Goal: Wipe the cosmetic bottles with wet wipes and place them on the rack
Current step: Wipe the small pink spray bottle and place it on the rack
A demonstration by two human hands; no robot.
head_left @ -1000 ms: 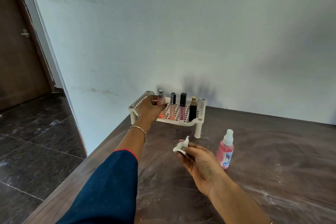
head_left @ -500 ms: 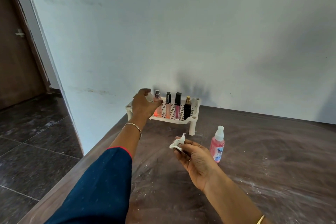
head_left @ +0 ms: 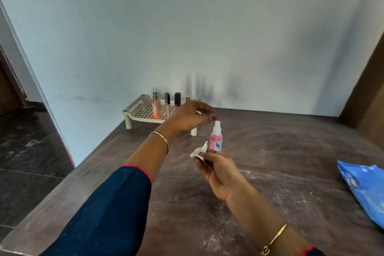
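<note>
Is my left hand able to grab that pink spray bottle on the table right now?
Probably yes: the left hand hovers open just above the pink spray bottle, which stands alone with nothing between them.

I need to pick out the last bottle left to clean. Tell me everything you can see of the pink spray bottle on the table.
The pink spray bottle stands upright on the dusty brown table, off the white rack, near its front right leg. It looks like translucent plastic: pink body, blue-marked label low down, whitish clear cap on top. The left hand hovers at the cap, fingertips close; contact is unclear. The right hand, holding a crumpled wet wipe, hides its base.
</note>
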